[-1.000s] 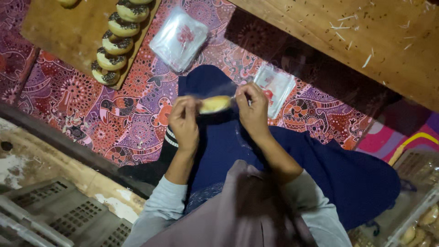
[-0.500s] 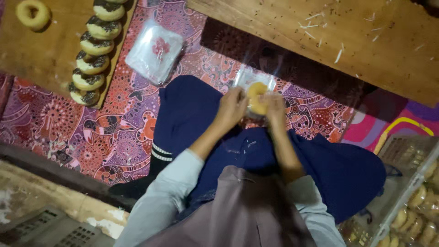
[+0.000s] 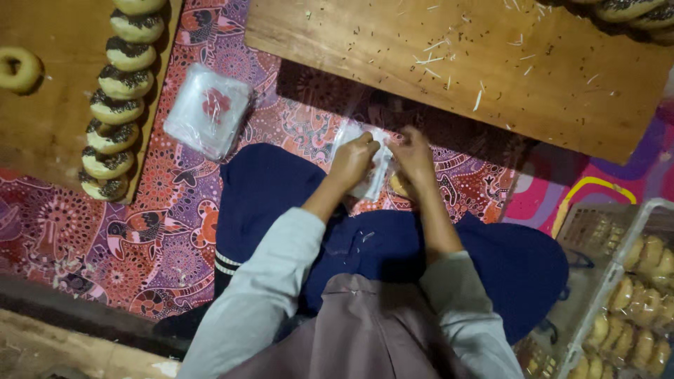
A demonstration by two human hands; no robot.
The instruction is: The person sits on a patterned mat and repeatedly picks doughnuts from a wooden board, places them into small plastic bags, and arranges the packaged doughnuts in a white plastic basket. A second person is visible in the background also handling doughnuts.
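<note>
I sit on a patterned mat with both hands stretched out over my dark blue lap. My left hand point(image 3: 354, 160) pinches the edge of a clear plastic bag point(image 3: 372, 168) that lies on a small stack of such bags. My right hand point(image 3: 413, 158) grips the other side of the same bag. A yellowish doughnut point(image 3: 399, 186) shows partly under my right hand, and I cannot tell if it is inside the bag.
A wooden board point(image 3: 42, 133) at left carries a row of chocolate-sprinkled doughnuts point(image 3: 116, 112) and one plain ring point(image 3: 17, 68). A pack of clear bags point(image 3: 208, 110) lies beside it. A crumb-strewn wooden board point(image 3: 463, 63) lies ahead. A white crate point(image 3: 625, 295) of wrapped doughnuts stands at right.
A second ago both hands held a doughnut above my lap. They have moved forward and to the right, down onto the stack of plastic bags, and now grip a bag.
</note>
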